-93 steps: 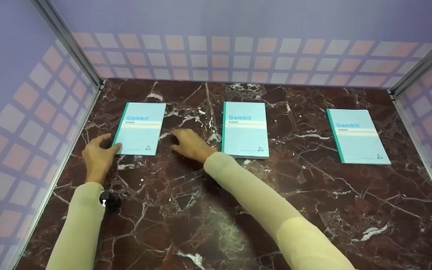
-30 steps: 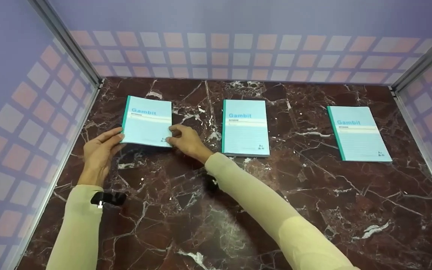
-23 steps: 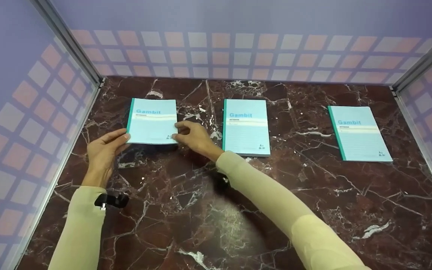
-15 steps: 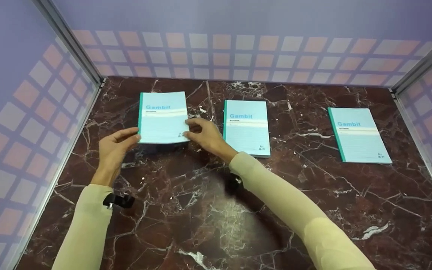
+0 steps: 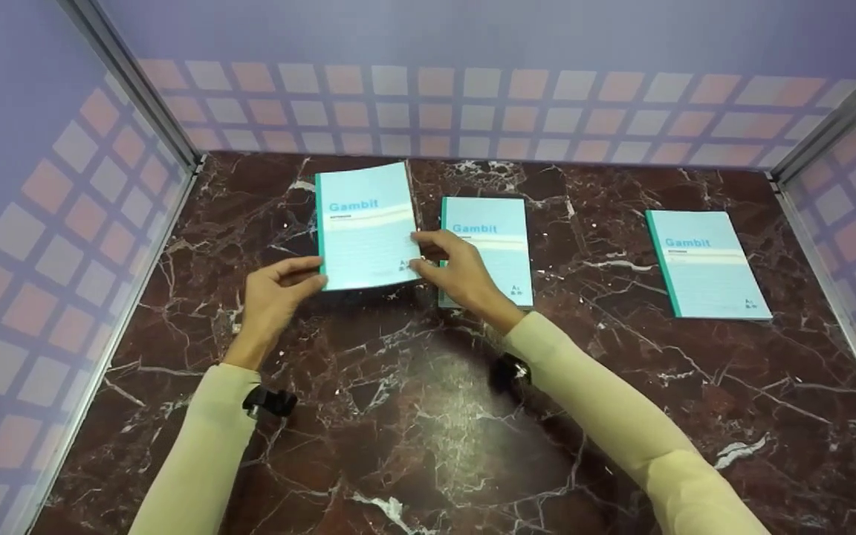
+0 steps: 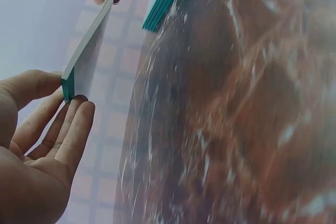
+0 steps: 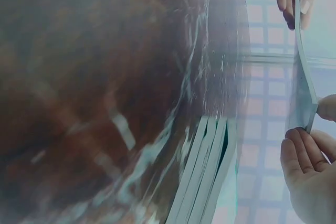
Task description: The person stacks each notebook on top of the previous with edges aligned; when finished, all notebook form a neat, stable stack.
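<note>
A light-blue notebook (image 5: 368,230) with a green spine and "Gambit" on its cover is held above the table, its cover slightly bowed. My left hand (image 5: 273,306) pinches its spine edge near the lower left corner. My right hand (image 5: 467,276) pinches the opposite edge near the lower right corner. Both wrist views show thumb on top and fingers beneath the notebook. Just right of it lies a stack of several like notebooks (image 7: 202,174), partly covered by my right hand in the head view; its layered edges show in the wrist views.
Another Gambit notebook (image 5: 709,265) lies farther right on the dark red marbled table (image 5: 413,446). Purple panels with pink and white squares stand at the back (image 5: 428,96) and along both sides. Black wrist cameras (image 5: 272,401) are strapped to both wrists.
Both hands have taken hold of the left notebook, lifted it from the table and carried it right, towards the middle stack. The middle and right notebooks have stayed in place.
</note>
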Demonstrator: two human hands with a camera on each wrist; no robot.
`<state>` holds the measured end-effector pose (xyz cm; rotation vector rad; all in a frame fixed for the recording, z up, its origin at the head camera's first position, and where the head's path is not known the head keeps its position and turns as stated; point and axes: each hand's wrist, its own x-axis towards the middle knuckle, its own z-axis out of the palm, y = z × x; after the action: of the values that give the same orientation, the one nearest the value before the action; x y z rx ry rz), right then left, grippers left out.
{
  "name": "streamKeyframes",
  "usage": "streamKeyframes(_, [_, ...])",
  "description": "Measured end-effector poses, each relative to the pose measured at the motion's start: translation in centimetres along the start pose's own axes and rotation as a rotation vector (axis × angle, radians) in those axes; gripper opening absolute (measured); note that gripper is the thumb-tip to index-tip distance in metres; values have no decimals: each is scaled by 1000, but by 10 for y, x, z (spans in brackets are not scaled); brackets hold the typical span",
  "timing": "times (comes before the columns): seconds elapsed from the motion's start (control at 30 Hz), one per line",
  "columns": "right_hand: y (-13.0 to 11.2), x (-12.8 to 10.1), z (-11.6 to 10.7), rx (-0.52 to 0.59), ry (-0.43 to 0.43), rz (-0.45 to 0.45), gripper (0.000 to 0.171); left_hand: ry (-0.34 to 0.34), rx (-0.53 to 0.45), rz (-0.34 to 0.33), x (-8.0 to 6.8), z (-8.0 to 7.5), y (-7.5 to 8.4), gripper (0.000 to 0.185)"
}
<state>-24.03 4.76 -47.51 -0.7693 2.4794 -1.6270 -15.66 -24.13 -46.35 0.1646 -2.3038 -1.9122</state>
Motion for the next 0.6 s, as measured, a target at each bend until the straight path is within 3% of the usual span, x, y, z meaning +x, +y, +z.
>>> streamKeyframes(0.6, [27, -49, -56, -87, 125, -49, 44, -58, -59, 108, 5, 72, -4, 29])
